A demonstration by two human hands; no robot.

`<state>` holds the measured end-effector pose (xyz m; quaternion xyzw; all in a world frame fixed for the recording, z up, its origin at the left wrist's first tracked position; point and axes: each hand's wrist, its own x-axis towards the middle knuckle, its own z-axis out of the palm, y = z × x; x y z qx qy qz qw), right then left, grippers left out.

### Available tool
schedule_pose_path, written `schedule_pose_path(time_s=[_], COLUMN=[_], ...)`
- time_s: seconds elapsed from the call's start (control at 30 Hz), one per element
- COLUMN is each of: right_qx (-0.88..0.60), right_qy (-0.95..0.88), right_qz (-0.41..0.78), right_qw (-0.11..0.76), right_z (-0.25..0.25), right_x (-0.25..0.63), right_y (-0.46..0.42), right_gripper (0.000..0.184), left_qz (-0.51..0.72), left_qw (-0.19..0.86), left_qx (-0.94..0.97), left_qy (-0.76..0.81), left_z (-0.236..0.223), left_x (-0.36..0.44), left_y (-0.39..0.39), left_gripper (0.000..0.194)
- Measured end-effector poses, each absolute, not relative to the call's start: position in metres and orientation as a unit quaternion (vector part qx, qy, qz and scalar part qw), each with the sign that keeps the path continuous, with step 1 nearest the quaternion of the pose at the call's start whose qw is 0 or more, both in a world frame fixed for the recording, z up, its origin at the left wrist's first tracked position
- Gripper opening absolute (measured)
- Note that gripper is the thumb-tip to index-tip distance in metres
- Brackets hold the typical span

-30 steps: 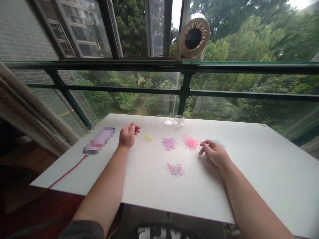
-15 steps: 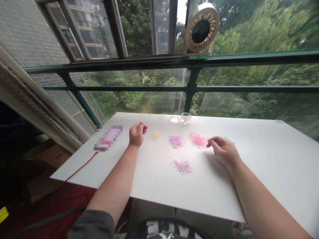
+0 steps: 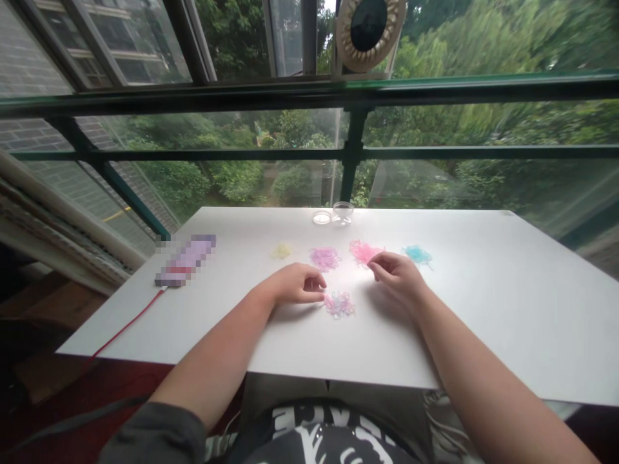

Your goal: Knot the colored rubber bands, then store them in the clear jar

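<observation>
My left hand is at the left edge of a mixed pile of small coloured rubber bands, thumb and fingers apart. My right hand is closed in a pinch at the lower right edge of the pink pile; whatever its fingertips may hold is too small to make out. Left of the pink pile lies a purple pile, and farther left a small pale yellow one. Beyond my right hand is a blue pile.
A clear round container and its lid stand at the back of the white table. On the left lies a blurred-out purple device with a red cable. A green railing runs behind the table.
My left hand has come from beside the yellow pile to the mixed pile and its fingers have parted. My right hand stays by the pink pile, and the blue pile has come into full view.
</observation>
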<state>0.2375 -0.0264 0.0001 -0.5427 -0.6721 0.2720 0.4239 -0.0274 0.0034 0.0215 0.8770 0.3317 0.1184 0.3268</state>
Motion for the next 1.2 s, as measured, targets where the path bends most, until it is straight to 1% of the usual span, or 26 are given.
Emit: schedule_pose_path(time_s=[0.1,0.23,0.3,0.43,0.5,0.73,0.83,0.9,0.97,1.07,1.13,1.2], right_qx=[-0.532,-0.509,-0.525,-0.576,-0.585,-0.598,-0.602,-0.598,-0.582,-0.564,-0.576,-0.591], right_qy=[-0.701,-0.742,-0.734,-0.659,-0.64,-0.638,-0.609,-0.592,-0.594,-0.618,-0.627,-0.632], right_qz=[0.299,0.347,0.353,0.407,0.415,0.28,0.256,0.26,0.299,0.368,0.36,0.32], right_qw=[0.37,0.264,0.245,0.262,0.275,0.396,0.449,0.473,0.468,0.406,0.383,0.386], right_z=[0.002,0.009,0.013,0.017,0.016,0.002,-0.001,-0.001,-0.001,0.001,0.0,-0.001], right_x=[0.233,0.235,0.241,0.255,0.257,0.259,0.264,0.264,0.262,0.255,0.25,0.248], right_y=[-0.03,-0.034,-0.035,-0.036,-0.035,-0.02,-0.016,-0.016,-0.018,-0.021,-0.022,-0.021], right_gripper=[0.018,0.016,0.015,0.018,0.018,0.018,0.018,0.017,0.016,0.016,0.016,0.017], left_qz=[0.117,0.139,0.148,0.146,0.148,0.163,0.163,0.158,0.151,0.146,0.146,0.149], left_qw=[0.317,0.278,0.262,0.265,0.278,0.324,0.335,0.34,0.346,0.358,0.363,0.364], left_qx=[0.884,0.903,0.911,0.911,0.906,0.881,0.876,0.874,0.871,0.867,0.864,0.863], left_qy=[0.323,0.296,0.283,0.279,0.283,0.305,0.306,0.31,0.315,0.316,0.316,0.316], left_z=[0.022,0.018,0.016,0.015,0.017,0.018,0.017,0.016,0.016,0.016,0.016,0.016], left_x=[-0.024,-0.018,-0.015,-0.013,-0.014,-0.019,-0.019,-0.02,-0.02,-0.02,-0.02,-0.02], left_y=[0.002,0.002,0.002,0.001,0.001,0.001,0.002,0.003,0.004,0.004,0.004,0.004], left_gripper=[0.032,0.042,0.045,0.041,0.037,0.033,0.032,0.031,0.03,0.029,0.029,0.029])
